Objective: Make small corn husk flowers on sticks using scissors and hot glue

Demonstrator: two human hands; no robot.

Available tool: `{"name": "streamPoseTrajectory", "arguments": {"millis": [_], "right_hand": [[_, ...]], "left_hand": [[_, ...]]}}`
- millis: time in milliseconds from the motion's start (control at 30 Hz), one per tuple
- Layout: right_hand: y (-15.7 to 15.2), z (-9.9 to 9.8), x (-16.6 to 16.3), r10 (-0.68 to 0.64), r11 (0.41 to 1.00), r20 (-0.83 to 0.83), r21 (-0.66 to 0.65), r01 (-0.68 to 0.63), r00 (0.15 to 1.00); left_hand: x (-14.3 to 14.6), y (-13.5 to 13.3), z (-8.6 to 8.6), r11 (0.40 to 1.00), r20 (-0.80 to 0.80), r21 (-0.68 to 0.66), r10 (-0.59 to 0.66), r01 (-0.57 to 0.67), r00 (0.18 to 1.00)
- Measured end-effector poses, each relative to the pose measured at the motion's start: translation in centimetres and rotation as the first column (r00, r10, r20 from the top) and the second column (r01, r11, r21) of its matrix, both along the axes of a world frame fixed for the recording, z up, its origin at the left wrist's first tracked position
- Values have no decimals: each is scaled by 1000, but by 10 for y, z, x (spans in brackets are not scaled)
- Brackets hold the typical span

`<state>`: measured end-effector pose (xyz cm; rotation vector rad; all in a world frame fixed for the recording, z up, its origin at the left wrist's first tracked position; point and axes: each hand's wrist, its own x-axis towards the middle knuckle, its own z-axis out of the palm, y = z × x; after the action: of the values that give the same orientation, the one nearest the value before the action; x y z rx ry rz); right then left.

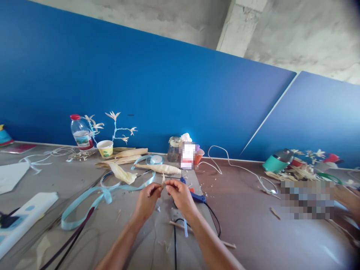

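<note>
My left hand [148, 198] and my right hand [180, 194] meet over the table, fingertips pinched together on a small pale piece of corn husk [163, 180] held between them. Just behind my right hand lies a blue glue gun [197, 195] with its black cord running toward me. Rolled corn husks [159, 168] and a flat husk strip [121, 173] lie beyond my hands. A light blue ribbon [92, 202] loops across the table to the left of my left hand.
A water bottle [81, 134], a yellow cup [105, 148] holding a husk-flower branch, a glass jar [173, 149] and a ribbon spool [156, 159] stand near the blue wall. A white cord [239, 168] crosses the table. Another person's hand [347, 197] works at the right.
</note>
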<state>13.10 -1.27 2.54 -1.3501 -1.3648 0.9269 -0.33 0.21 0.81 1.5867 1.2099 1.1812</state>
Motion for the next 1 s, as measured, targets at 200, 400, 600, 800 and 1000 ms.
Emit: {"name": "streamPoseTrajectory", "arguments": {"millis": [200, 400, 600, 800, 1000], "right_hand": [[5, -5, -6, 21, 1000, -176, 20, -17, 984], [3, -3, -3, -26, 1000, -217, 1, 27, 976], [4, -5, -2, -21, 1000, -346, -23, 14, 938], [5, -7, -2, -18, 1000, -392, -23, 10, 920], [6, -9, -1, -12, 999, -449, -43, -8, 893]], "left_hand": [[1, -5, 4, 999, -43, 11, -36, 37, 998], [4, -8, 8, 998, -85, -17, -59, 58, 995], [3, -6, 7, 984, -14, -109, -141, 139, 990], [0, -2, 1, 952, 135, -172, -232, 253, 963], [-1, -1, -4, 910, 360, -254, -225, 327, 905]]}}
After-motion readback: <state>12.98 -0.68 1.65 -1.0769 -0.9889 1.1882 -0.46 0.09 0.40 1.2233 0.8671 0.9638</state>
